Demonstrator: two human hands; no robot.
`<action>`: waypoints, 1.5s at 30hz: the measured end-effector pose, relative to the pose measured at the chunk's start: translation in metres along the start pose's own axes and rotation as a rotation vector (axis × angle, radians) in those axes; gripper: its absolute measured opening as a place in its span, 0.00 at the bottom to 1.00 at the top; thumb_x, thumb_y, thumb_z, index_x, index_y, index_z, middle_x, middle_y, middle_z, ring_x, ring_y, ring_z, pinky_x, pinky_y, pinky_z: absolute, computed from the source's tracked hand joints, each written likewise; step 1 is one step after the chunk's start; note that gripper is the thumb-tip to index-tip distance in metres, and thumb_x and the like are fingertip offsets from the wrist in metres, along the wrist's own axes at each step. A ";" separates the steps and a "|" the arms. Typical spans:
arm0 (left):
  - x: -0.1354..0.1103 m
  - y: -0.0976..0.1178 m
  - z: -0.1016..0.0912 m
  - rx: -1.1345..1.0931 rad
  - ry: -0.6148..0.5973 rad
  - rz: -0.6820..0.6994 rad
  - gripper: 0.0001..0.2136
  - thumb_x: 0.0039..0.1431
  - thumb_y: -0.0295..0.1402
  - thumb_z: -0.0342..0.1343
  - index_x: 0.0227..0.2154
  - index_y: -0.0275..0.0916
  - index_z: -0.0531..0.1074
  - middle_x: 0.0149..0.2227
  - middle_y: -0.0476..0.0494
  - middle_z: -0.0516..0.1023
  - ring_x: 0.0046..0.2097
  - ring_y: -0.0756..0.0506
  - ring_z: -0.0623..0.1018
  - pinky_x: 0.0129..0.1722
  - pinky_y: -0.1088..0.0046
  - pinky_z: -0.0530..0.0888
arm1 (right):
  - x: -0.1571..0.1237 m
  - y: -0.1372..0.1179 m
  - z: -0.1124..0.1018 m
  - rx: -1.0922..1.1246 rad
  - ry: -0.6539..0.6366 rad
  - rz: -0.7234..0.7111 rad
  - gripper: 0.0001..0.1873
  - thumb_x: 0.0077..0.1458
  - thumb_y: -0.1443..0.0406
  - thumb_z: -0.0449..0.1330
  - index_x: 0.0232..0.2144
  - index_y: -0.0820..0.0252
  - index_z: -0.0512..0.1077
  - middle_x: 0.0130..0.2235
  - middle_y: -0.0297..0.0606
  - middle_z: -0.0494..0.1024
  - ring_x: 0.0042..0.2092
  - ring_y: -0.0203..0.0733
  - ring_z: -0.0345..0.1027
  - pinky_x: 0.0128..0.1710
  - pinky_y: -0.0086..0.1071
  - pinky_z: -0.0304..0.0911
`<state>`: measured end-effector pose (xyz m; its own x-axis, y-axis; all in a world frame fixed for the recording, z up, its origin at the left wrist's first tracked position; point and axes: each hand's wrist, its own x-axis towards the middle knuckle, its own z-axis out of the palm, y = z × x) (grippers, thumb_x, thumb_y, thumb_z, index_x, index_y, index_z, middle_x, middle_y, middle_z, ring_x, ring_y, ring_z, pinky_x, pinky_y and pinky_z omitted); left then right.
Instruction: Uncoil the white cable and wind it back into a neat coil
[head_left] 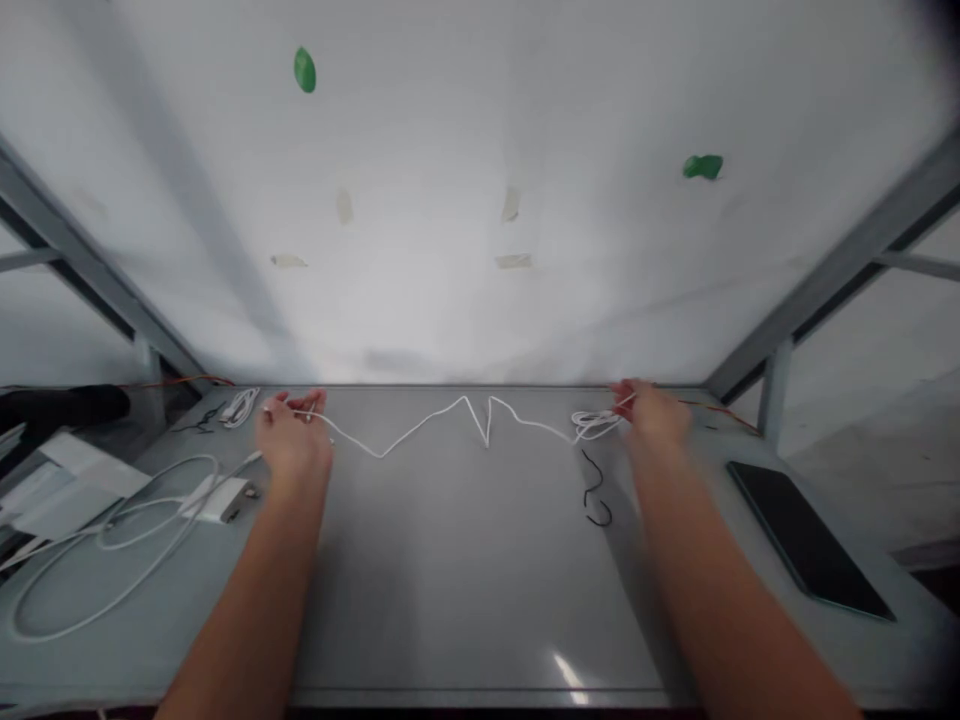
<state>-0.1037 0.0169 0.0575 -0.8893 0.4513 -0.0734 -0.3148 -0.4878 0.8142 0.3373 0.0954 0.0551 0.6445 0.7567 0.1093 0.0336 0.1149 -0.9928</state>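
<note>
While my left hand point(292, 432), partly curled, holds the white cable point(487, 440) and my right hand point(649, 405) pinches its looped bundle point(592, 424), the kinked middle lying slack across the worktop point(442, 570) between them, I judge from afar slow, even tension safest.

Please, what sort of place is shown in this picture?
It is probably an indoor workstation: a smooth grey tabletop stands between grey, metal-looking bar frames, and a thin white cable runs across it. The exact kind of room cannot be told.
</note>
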 end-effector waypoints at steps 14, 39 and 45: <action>-0.112 -0.052 -0.001 0.578 -1.212 0.353 0.06 0.59 0.35 0.66 0.38 0.51 0.87 0.37 0.41 0.85 0.38 0.39 0.83 0.40 0.64 0.77 | -0.115 0.009 0.030 -0.331 -0.971 -0.473 0.11 0.56 0.63 0.65 0.40 0.45 0.85 0.38 0.39 0.79 0.38 0.46 0.72 0.43 0.38 0.68; -0.118 -0.063 -0.003 0.611 -1.197 0.238 0.06 0.61 0.38 0.66 0.38 0.47 0.86 0.41 0.43 0.85 0.42 0.43 0.82 0.45 0.66 0.76 | -0.127 0.018 0.032 -0.242 -0.921 -0.534 0.08 0.59 0.62 0.65 0.38 0.51 0.85 0.38 0.39 0.83 0.38 0.44 0.77 0.41 0.36 0.71; -0.065 -0.050 0.006 0.163 -0.569 -0.199 0.09 0.65 0.36 0.62 0.30 0.39 0.80 0.34 0.44 0.83 0.33 0.49 0.79 0.38 0.74 0.75 | -0.093 0.018 0.025 -0.290 -0.604 -0.571 0.14 0.63 0.56 0.59 0.38 0.57 0.82 0.37 0.42 0.81 0.39 0.47 0.75 0.45 0.41 0.69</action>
<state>-0.0281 0.0161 0.0255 -0.4887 0.8711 0.0490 -0.3614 -0.2532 0.8974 0.2588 0.0434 0.0281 -0.0411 0.8540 0.5186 0.4727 0.4740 -0.7429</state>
